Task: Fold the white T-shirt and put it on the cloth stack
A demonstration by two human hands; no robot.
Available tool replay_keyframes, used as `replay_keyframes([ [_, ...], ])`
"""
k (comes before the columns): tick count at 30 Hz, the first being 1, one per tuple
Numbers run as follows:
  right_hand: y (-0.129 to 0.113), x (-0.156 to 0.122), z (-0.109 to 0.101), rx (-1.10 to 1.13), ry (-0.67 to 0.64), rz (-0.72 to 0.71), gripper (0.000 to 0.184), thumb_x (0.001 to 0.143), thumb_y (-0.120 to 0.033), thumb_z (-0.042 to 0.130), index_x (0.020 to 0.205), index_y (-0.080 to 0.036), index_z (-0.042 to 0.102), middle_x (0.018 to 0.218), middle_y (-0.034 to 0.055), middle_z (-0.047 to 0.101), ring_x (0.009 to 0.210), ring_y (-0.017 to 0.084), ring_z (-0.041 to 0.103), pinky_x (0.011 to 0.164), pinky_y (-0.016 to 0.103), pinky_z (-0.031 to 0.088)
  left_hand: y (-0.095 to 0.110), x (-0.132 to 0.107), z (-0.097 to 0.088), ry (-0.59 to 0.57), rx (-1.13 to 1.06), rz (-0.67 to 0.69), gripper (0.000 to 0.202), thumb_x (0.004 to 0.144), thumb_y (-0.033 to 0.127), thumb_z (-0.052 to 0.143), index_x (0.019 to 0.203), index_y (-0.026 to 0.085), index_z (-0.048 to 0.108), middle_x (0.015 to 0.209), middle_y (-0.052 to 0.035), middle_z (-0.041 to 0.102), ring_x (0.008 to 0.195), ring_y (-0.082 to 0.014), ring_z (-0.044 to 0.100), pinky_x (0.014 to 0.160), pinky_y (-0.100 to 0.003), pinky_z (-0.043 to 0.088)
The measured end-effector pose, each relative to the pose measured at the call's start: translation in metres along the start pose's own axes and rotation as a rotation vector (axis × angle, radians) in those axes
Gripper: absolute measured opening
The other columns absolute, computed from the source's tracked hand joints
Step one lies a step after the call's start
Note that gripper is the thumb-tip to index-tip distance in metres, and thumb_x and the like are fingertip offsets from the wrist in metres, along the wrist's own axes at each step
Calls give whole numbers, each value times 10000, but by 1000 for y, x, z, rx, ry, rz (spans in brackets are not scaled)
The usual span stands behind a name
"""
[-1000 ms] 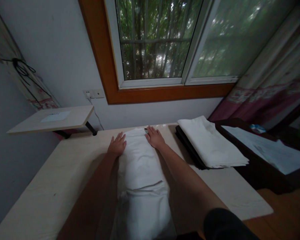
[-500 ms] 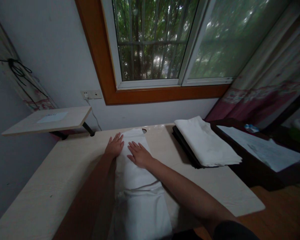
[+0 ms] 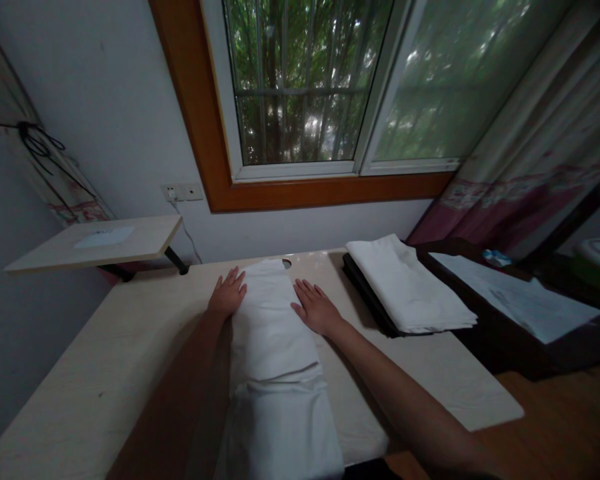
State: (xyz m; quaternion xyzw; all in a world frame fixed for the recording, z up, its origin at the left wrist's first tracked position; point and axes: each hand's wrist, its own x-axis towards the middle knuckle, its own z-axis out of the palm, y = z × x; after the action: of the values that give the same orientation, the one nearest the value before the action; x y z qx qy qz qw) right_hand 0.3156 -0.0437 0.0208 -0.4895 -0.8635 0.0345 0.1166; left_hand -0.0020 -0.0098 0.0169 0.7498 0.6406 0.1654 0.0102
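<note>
"Gripping something with those hands?"

"Neither one is clenched. My left hand point(image 3: 227, 295) is laid flat, fingers spread, at the left edge of the folded white cloth point(image 3: 273, 320). My right hand point(image 3: 316, 307) is just as loose, palm down, its thumb reaching over the right edge."

"And where does that cloth lie?"

"Lengthwise on the pale table point(image 3: 90, 373), between my arms, running from near the far edge down toward me. A rumpled crease crosses it below my hands, and a small hole point(image 3: 287, 264) in the tabletop sits right by its far right corner."

"What else is around?"

"To the right, apart from my hand, a second folded white cloth point(image 3: 410, 287) rests on a black layer point(image 3: 370, 297). On the left, a raised shelf point(image 3: 150, 247) carries a sheet of paper point(image 3: 104, 237). Straight ahead, above the table, is the window point(image 3: 305, 87)."
</note>
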Motion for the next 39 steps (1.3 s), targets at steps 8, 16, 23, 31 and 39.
replay_keyframes([
  [8, 2, -6, -8, 90, 52, -49, 581, 1046, -486, 327, 1560, -216, 351, 1619, 76, 316, 1504, 252, 274, 1227, 502, 217, -3, -10, -18, 196, -158, -90, 513, 1005, 315, 272, 1401, 164, 560, 1516, -79, 507, 1478, -179, 351, 1214, -380, 327],
  [16, 2, -10, -4, 198, 101, -240, 462, 1052, -382, 374, 1484, -257, 483, 1535, 53, 471, 1424, 220, 428, 1199, 474, 315, 68, -51, -18, 54, -72, 259, 498, 994, 376, 396, 1449, 207, 507, 1556, -76, 454, 1511, -274, 275, 1220, -566, 246],
  [23, -3, -13, -9, 107, 55, -262, 542, 1038, -450, 418, 1523, -210, 422, 1578, 88, 401, 1469, 253, 351, 1204, 485, 300, 101, -84, -5, 19, 90, 329, 555, 999, 469, 403, 1504, 239, 424, 1615, -93, 343, 1494, -304, 310, 1192, -594, 273],
  [31, -4, -14, -9, 91, 22, -250, 561, 1041, -449, 412, 1546, -209, 376, 1601, 87, 353, 1494, 245, 300, 1216, 489, 268, 41, -92, -23, -48, 112, 289, 554, 1015, 470, 353, 1529, 265, 385, 1615, -77, 350, 1500, -256, 305, 1221, -520, 240],
  [39, -1, -14, -6, 110, 36, -247, 563, 1033, -442, 434, 1548, -223, 372, 1603, 89, 344, 1494, 233, 301, 1219, 483, 265, -7, -98, -27, -63, 130, 90, 574, 1033, 462, 249, 1530, 208, 384, 1609, -91, 357, 1506, -282, 288, 1213, -550, 236],
])
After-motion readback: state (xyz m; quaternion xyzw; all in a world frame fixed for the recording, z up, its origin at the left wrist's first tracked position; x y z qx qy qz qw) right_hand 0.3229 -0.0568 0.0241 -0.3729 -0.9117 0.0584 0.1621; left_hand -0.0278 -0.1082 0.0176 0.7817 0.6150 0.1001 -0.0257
